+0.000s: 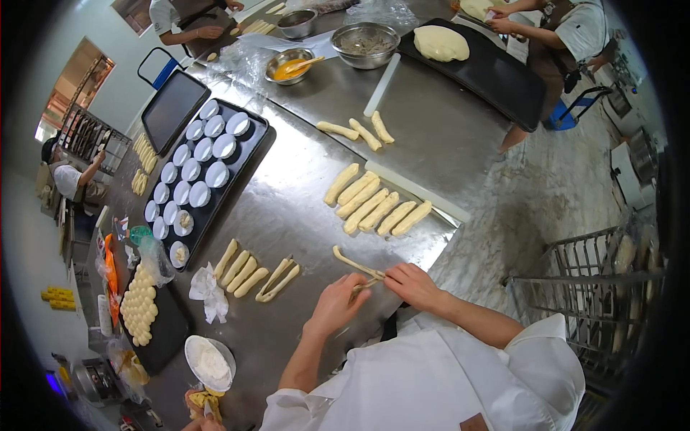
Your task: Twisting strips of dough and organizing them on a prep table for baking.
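Thin strands of dough (353,260) cross on the steel table near its front edge. My left hand (340,296) is on the strands, partly blurred, its fingers around a piece of dough. My right hand (408,284) pinches the strands just right of the crossing. Beyond my hands, several thick dough strips (377,207) lie side by side. To the left are shorter dough strips (241,272) and a folded, narrow dough strip (277,280). Three dough pieces (366,133) lie farther back.
A black tray (259,137) holds white paper cups. A flour bowl (210,362), a crumpled cloth or paper (209,292) and a tray of small dough balls (139,304) are at left. Metal bowls (365,46) stand at the back. Co-workers are around the table; a metal rack (582,285) stands at right.
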`<state>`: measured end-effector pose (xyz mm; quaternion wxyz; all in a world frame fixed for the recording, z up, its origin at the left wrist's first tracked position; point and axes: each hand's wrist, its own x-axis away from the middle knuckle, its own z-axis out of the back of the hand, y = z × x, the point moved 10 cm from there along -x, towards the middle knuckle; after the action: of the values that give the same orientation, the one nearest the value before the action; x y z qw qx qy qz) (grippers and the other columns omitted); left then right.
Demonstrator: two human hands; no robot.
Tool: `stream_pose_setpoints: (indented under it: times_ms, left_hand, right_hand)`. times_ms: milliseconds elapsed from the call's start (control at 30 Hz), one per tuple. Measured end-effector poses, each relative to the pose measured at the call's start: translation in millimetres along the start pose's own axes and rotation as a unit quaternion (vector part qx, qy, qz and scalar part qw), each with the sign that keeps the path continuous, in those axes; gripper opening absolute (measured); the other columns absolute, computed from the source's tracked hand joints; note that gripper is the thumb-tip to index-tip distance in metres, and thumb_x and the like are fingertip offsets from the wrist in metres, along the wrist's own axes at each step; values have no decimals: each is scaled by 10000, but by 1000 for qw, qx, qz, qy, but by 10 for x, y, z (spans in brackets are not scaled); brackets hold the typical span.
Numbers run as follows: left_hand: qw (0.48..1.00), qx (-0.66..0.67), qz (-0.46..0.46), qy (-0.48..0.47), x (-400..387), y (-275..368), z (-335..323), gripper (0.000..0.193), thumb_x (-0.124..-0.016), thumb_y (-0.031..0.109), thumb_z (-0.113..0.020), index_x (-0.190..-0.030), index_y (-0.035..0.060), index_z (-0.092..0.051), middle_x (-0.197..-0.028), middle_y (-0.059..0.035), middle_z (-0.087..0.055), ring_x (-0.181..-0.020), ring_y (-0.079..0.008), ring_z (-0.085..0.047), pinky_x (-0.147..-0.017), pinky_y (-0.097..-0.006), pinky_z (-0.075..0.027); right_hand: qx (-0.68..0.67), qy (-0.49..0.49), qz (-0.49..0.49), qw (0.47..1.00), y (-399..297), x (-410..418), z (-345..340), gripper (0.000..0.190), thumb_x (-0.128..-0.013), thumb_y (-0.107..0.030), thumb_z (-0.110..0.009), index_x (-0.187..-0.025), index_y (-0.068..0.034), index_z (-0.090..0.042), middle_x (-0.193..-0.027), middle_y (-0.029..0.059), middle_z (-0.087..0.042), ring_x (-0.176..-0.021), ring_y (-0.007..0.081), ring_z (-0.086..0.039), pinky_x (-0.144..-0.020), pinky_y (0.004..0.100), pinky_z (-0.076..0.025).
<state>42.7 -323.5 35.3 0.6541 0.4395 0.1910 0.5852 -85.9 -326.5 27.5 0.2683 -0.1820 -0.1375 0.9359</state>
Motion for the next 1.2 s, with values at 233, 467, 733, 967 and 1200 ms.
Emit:
stream_pose_setpoints:
  times_ms: [233, 467, 733, 967, 1200]
  left_hand:
    - [956, -212, -203, 27, -577, 456, -58, 192, -878, 62, -604, -1066, 90, -629, -1034, -90, -650, -1004, -339, -596, -906, -440, -446]
    - [963, -125, -90, 219, -566, -255, 490, 237, -840, 33, -646, -1073, 61, -623, -1010, -154, -640, -938, -339, -596, -807, -458, -472]
    - [984, 147, -17, 100, -282, -449, 219, 199, -860, -37, -638, -1048, 23, -615, -990, -131, -661, -900, -185, -683, -777, -319, -544]
    - [989, -44, -108, 90, -462, -93, 362, 364, -825, -49, -614, -1165, 78, -638, -1140, -96, -649, -1020, -267, -649, -870, -372, -517]
    - [871, -345, -342, -73, -636, 218, -302, 245, -802, 110, -666, -1043, 107, -625, -1269, -55, -589, -1216, -272, -542, -1001, -465, -422]
  right_hand:
    - [51, 7, 10, 999, -57, 288, -111, 315, -776, -125, -584, -1076, -38, -617, -1141, 66, -567, -1017, 218, -537, -825, 326, -467]
    - [-11, 0, -34, 999, -19, 385, -86, 460, -714, -82, -671, -1169, -35, -617, -1202, 62, -581, -1131, 247, -528, -900, 350, -465]
    - [-259, 154, -188, 935, 369, -173, -106, 400, -755, -13, -651, -1151, -69, -634, -1182, 112, -595, -1080, 312, -555, -907, 398, -457]
    - [-178, -85, -44, 979, 108, -306, -822, 320, -805, -41, -641, -1119, -102, -618, -1168, 125, -601, -1071, 326, -566, -885, 423, -458]
    - [-159, -3, 65, 985, -149, -118, -485, 410, -802, -11, -620, -1201, -101, -598, -1265, 88, -549, -1163, 271, -540, -958, 405, -451]
